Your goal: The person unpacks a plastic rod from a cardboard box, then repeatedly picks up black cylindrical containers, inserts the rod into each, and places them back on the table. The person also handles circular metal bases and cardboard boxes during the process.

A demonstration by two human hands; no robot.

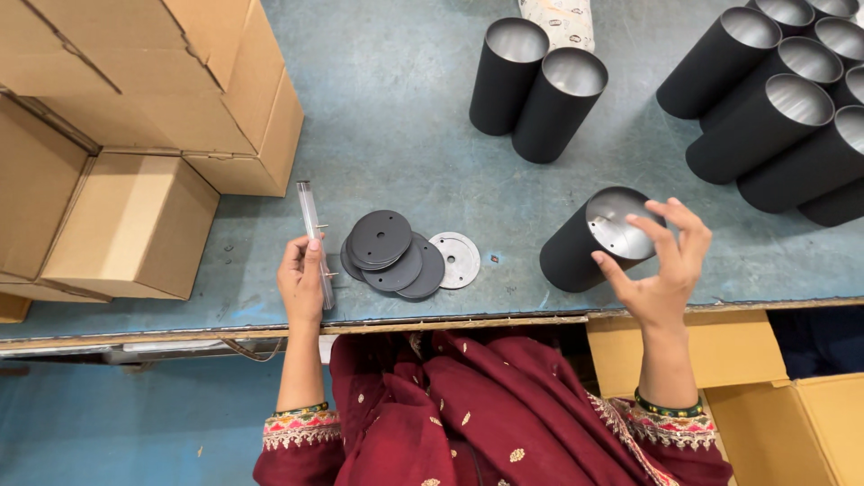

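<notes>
My landmark is the black tube standing at the near edge of the blue-grey table, tilted toward me with its open mouth up. It looks thin-walled and stiff, probably light metal, smooth and a bit slippery outside; I judge the rim the surest place to take it, fingers spread around the mouth. Far left of the tube, cardboard boxes are stacked. Beyond it and to its right, more black tubes lie bunched, and two stand just behind it. Left of the tube sits a fanned pile of black discs, flat, rigid, easy to slide off one another. My right hand is spread wide at the tube's rim, fingertips touching, not clamped. My left hand, left of the discs, pinches a clear strip upright, holding small pins.
</notes>
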